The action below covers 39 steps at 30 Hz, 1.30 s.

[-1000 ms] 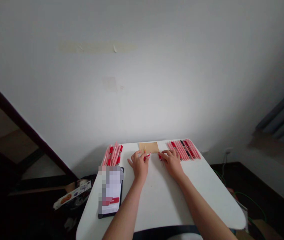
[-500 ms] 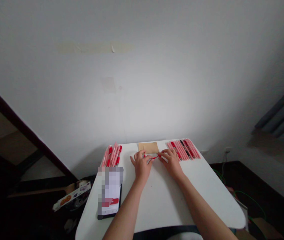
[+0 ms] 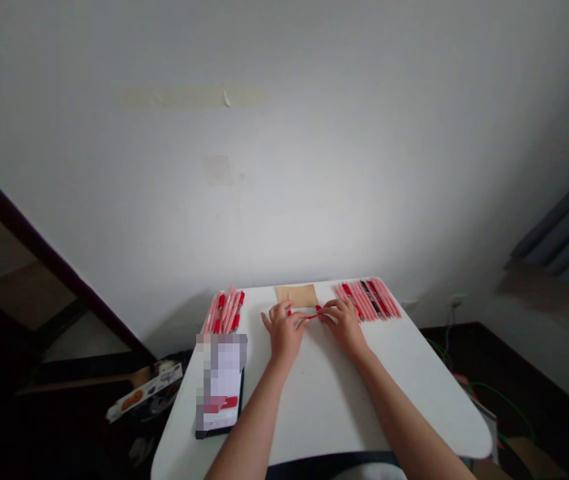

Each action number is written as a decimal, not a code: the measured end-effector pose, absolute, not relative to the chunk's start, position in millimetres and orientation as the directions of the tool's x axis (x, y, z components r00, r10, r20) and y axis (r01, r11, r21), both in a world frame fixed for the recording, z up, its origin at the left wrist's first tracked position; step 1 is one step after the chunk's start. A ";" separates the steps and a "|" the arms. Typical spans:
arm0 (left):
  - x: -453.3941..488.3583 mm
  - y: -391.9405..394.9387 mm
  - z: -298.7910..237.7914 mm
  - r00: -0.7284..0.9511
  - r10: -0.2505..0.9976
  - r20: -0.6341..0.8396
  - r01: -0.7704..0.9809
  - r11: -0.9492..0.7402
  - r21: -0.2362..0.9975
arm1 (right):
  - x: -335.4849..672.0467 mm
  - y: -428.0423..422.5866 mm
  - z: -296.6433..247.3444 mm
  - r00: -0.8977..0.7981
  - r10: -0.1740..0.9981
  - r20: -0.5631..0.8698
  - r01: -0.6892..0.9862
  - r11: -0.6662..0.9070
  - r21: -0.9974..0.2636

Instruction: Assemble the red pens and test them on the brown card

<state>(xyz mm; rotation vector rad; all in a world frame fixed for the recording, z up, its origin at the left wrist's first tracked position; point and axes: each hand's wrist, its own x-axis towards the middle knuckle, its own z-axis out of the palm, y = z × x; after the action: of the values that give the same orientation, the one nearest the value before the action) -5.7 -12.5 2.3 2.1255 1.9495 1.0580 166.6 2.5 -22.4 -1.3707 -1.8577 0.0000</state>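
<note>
Both my hands rest at the far middle of a white table (image 3: 324, 400). My left hand (image 3: 283, 330) and my right hand (image 3: 345, 325) each pinch one end of a thin red pen (image 3: 310, 315) held level between them. Just beyond the pen lies a small brown paper piece (image 3: 297, 295). A loose pile of pink and red pens (image 3: 225, 311) lies to the left of my left hand. A neat row of pink and red pens (image 3: 368, 299) lies to the right of my right hand.
A tablet-like device (image 3: 221, 387) with a blurred screen lies at the table's left edge. A white wall rises right behind the table. A box (image 3: 144, 393) sits on the dark floor to the left. Cables run over the floor at the right.
My hands have come closer together. The pen part in my left hand and the part in my right hand now meet as one pen between them.
</note>
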 end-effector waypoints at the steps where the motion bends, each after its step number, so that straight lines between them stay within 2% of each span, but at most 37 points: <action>1: -6.1 -12.3 1.9 -0.046 0.900 0.433 0.854 -0.189 0.485 | 167.0 3.0 -23.1 -0.075 0.798 0.597 0.800 0.406 -0.442; 11: -6.8 -11.6 -0.2 -0.094 0.897 0.432 0.874 -0.133 0.467 | 168.9 3.2 -24.4 0.023 0.790 0.612 0.807 0.347 -0.478; 21: -4.2 -10.8 -0.7 -0.066 0.901 0.428 0.914 -0.117 0.389 | 168.0 1.3 -23.4 0.029 0.802 0.597 0.817 0.325 -0.477; 39: -5.7 -9.4 -2.1 -0.070 0.908 0.413 0.916 -0.106 0.387 | 168.5 1.9 -23.9 0.025 0.803 0.596 0.814 0.329 -0.478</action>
<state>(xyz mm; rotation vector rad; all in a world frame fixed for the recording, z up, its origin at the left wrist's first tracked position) -5.7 -9.4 -2.1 2.1515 2.1096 0.9350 168.5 1.9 -23.9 -1.4505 -1.7488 -0.0168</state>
